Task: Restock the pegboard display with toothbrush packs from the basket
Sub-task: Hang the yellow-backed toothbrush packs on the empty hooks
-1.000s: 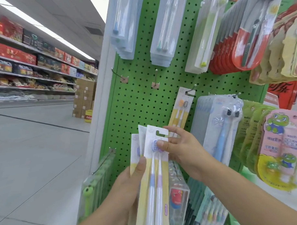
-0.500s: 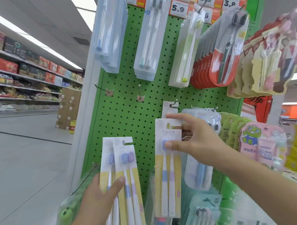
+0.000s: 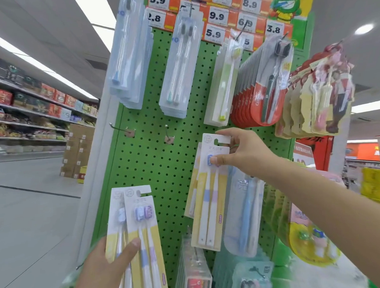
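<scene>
Green pegboard (image 3: 155,166) — bare hooks (image 3: 128,131) left of raised pack (image 3: 210,197).

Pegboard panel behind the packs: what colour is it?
Green, dotted with dark holes; the pegboard shows best in the head view.

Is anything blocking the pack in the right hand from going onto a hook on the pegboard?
Nothing visible does. The right hand pinches the yellow pack at its top against the green pegboard, over an identical pack. Two bare hooks stand unobstructed further left.
</scene>
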